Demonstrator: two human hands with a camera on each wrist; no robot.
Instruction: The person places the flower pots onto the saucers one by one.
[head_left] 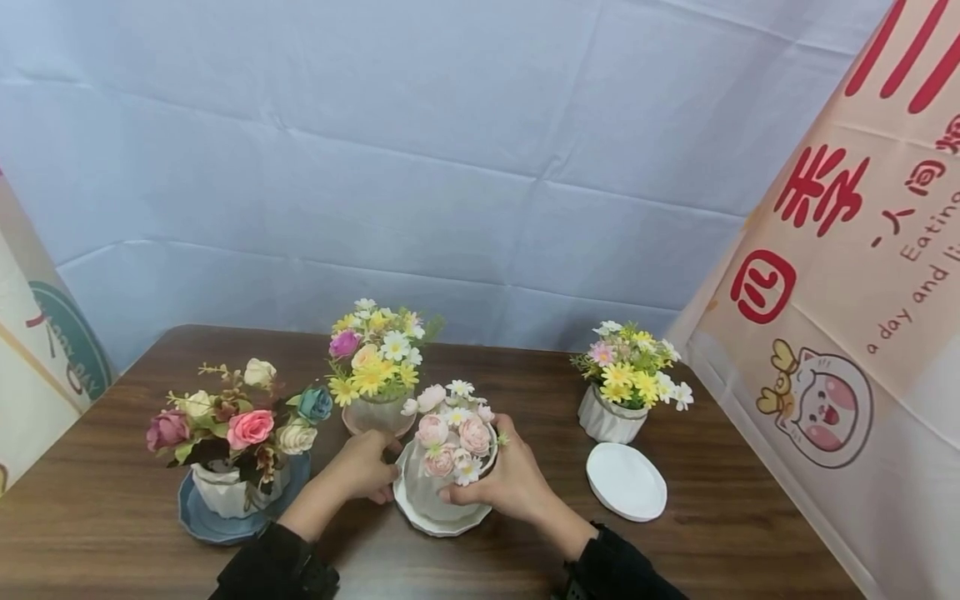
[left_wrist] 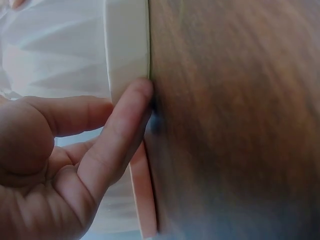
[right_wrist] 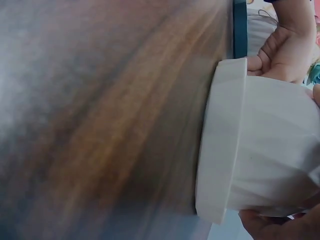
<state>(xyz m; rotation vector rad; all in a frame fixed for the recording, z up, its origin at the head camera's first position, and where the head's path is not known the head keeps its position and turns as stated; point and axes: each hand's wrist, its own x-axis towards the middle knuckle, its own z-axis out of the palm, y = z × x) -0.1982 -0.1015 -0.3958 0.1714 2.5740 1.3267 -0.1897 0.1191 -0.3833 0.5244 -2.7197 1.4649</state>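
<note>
Both hands frame the white ribbed ceramic pot of pink and white artificial flowers (head_left: 450,454), which sits in a white faceted saucer (head_left: 420,518) on the brown wooden worktop (head_left: 112,517): the left hand (head_left: 367,467) curls its fingers (left_wrist: 125,125) against the saucer's rim, and the right hand (head_left: 510,483) wraps the pot's far side in a closed grip. The step in hand looks like seating or shifting pot and saucer together. Any next move calls for an even, two-sided hold, minding the pink-potted yellow daisy bouquet (head_left: 375,358) just beyond the left grip.

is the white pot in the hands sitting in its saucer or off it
In it: the white pot stands upright in the white saucer, which lies flat on the table.
</note>
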